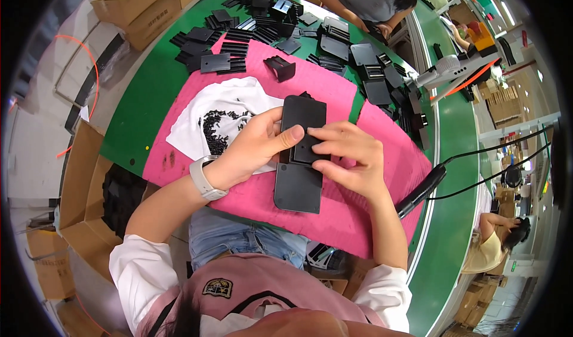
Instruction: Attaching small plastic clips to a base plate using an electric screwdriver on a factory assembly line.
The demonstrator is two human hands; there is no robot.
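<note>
One pink vest (256, 277) is being worn closest of all, on the near side of the grip. Under the grip and all around it, a big green table (137, 110) is being partly covered by a pink mat (370, 229). Far past the grip, lots of black pieces (256, 9) are being kept in messy heaps. Just left of the grip, a white cloth (185, 113) is being spread on the mat. Past the grip and to the right, a grey top is being worn by another person (370, 0).

Right in the grip, over the mat, a black part (298, 188) is being held, with a flat plate at each end and a raised bit in the middle. It is being clamped by the left hand (250, 143), thumb on top, most other fingers hidden. Its right side is being touched near the middle by the right hand (353, 157), fingers bent; whether it is being pinched there cannot be told. Right of the grip, a black tool (421, 191) with a wire is slanting. Left of the grip, tiny black bits (218, 137) are being held on the cloth.
</note>
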